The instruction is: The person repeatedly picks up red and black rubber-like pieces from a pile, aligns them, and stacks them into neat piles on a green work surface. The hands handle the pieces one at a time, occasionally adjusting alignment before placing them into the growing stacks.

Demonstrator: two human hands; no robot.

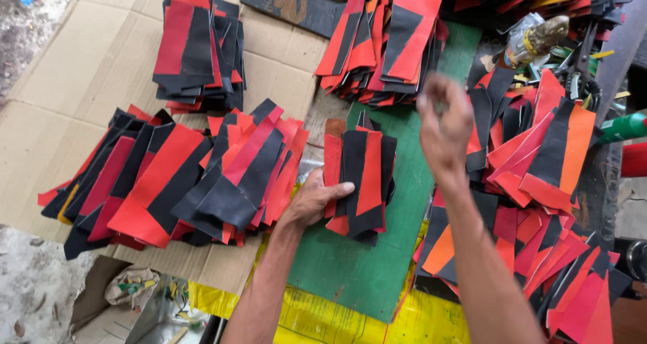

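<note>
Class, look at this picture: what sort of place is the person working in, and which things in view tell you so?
Probably a small craft workshop with a makeshift bench. Stacks of red-and-black cut pieces lie on flattened cardboard, the left hand grips one stack on a green mat, and scissors sit nearby.

Scissors (581, 64) at the right edge; flattened cardboard (81, 68) left — yellow sheet (337, 320) below.

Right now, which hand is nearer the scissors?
Right. The right hand is raised just left of the scissors; the left hand grips a small stack much farther left.
</note>
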